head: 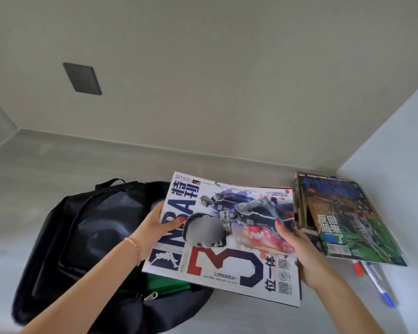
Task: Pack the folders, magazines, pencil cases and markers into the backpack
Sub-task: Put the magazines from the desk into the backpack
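While both hands pinch it, the left hand (152, 227) on its left edge and the right hand (299, 249) on its right, the NBA magazine (227, 237) hovers at lower centre over the open black backpack (82, 237). It looks light, floppy and glossy, so opposite-edge holds suit it. More magazines (343, 218) and markers (377, 283) lie at right on the pale tabletop (263, 317), below a grey wall (203, 68).

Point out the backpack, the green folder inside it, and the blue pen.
backpack (87, 227): head view, on its dark front panel.
green folder (165, 283): head view, on the edge showing in the opening.
blue pen (381, 289): head view, on its barrel near the blue cap.
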